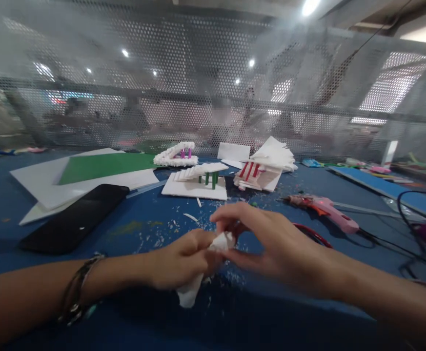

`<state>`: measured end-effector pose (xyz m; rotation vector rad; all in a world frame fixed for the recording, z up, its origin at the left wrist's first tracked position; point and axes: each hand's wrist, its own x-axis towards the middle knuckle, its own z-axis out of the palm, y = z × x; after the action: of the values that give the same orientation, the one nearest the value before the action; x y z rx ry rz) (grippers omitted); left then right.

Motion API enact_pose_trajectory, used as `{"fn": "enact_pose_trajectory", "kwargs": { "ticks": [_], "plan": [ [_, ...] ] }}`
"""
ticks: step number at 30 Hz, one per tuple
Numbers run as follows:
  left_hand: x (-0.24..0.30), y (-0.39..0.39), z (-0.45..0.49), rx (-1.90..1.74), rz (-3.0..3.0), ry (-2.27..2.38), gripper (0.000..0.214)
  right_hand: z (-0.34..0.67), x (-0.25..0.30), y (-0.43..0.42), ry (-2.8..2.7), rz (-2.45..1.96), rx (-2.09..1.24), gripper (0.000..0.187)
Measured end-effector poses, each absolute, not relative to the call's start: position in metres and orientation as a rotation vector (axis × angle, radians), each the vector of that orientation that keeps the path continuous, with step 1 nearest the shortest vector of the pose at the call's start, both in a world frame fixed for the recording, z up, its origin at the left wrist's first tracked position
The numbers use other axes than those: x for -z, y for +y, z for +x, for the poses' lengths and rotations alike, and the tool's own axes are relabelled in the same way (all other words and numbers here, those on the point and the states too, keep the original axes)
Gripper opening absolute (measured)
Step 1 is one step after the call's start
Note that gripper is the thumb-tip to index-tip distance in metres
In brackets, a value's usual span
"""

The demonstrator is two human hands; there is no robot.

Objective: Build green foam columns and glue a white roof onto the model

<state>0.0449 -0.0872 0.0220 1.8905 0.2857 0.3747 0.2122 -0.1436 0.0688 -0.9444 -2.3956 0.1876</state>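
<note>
My left hand [183, 261] is closed around a small white foam piece [198, 278] just above the blue table [234, 321]. My right hand [267, 243] meets it from the right, its fingertips pinching the top of the same white piece. The piece's lower end sticks out below my left fist. White foam crumbs lie scattered on the table around both hands.
A black phone [75, 217] lies left. White and green sheets [99, 168] sit behind it. Three small foam models [198, 180] stand in the middle. A pink glue gun [326, 209] with cables lies right, near red-handled scissors [313, 234]. A perforated screen [213, 87] closes the back.
</note>
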Motion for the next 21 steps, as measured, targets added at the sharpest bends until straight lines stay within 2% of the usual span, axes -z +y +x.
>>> {"fn": "enact_pose_trajectory", "kwargs": {
  "ticks": [2,11,21],
  "plan": [
    [-0.019,-0.087,0.044,-0.376,2.109,0.181,0.023,0.216,-0.060,-0.149,-2.439,-0.921,-0.165,0.030],
    [-0.011,-0.081,0.051,-0.251,2.741,-0.039,0.025,0.228,-0.034,-0.152,-2.412,-0.737,-0.312,0.021],
    [-0.010,-0.080,0.052,-0.417,2.933,-0.085,0.032,0.229,-0.028,-0.152,-2.289,-0.678,-0.460,0.037]
  ]
}}
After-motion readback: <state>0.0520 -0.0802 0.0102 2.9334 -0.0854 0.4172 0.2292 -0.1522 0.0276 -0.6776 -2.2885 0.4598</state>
